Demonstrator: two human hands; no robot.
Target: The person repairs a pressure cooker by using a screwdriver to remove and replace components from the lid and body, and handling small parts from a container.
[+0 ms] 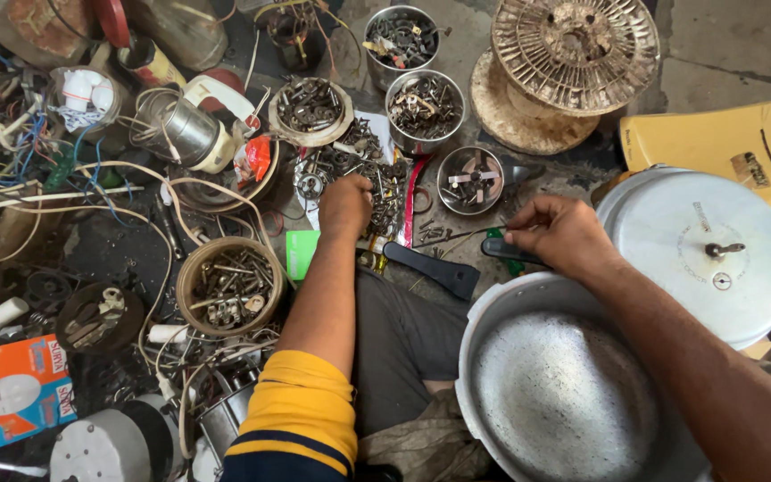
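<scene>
Now | left hand (345, 205) fingers buried in screw pile (377, 192) (grip unclear) | right hand (559, 234) fingers pinching screwdriver (493, 245) | tins (423, 107) beyond

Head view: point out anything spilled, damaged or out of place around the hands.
A heap of loose screws and small metal parts lies spilled on the floor rather than in the tins; the left hand rests in it. The right hand holds a green-handled screwdriver above the aluminium pot. A tangle of wires sprawls at left.

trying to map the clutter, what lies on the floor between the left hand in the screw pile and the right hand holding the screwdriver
In the head view, between the left hand and right hand: loose screws and a black handle.
</scene>
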